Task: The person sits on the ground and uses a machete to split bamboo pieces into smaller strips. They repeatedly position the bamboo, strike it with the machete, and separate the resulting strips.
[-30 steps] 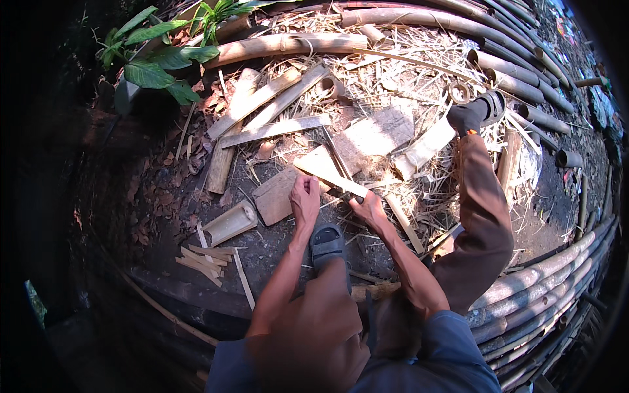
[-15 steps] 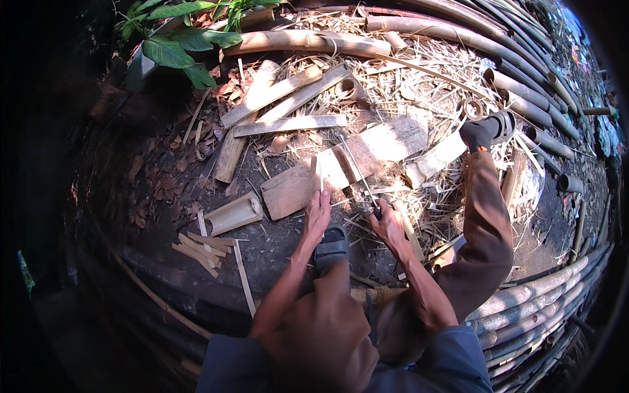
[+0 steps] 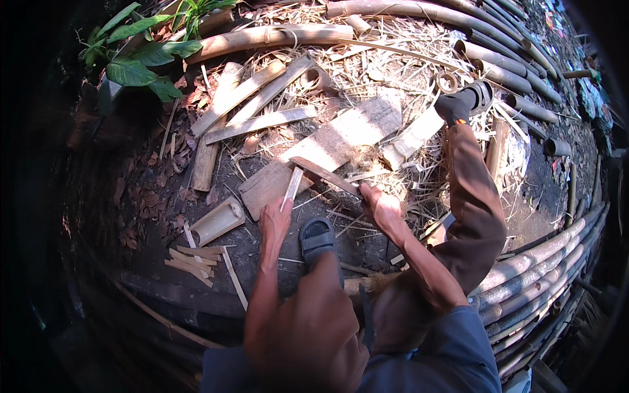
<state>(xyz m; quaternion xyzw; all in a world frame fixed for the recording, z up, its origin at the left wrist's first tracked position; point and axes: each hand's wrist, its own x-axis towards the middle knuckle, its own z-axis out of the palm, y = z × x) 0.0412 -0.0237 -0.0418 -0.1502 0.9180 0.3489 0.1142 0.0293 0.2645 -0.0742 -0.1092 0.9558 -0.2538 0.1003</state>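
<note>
Left hand (image 3: 275,219): fingers clamped on the near end of a pale strip (image 3: 293,183), which juts up and slightly to the right, its far end free.
Right hand (image 3: 382,208): fingers wrapped round the handle end of a knife (image 3: 324,175); the handle is mostly hidden by the hand.
Blade: broad and brownish, pointing up and to the left, with its tip close by the strip's far end; whether the two touch, I cannot tell.
Place of the strip: over the near left part of a wooden board (image 3: 354,131), which lies slantwise on the ground, ahead of the left sandal (image 3: 318,239).
Small pile (image 3: 193,259): short, narrow strips lying loosely on the ground, well to the left of the left hand, with a longer strip (image 3: 234,278) just beside them.
Split bamboo: a half-round piece (image 3: 216,221) near the pile, and another (image 3: 413,141) beside the right foot (image 3: 452,108).
Shavings (image 3: 406,72): spread thickly beyond the board.
Done: the piled strips look already cut narrow, and the shavings suggest plenty of cutting.
Left: the strip in hand seems to be mid-work, though its finish is too small to judge; the half-round pieces look not yet cut narrow, and the poles (image 3: 537,262) stacked at the right look whole.
</note>
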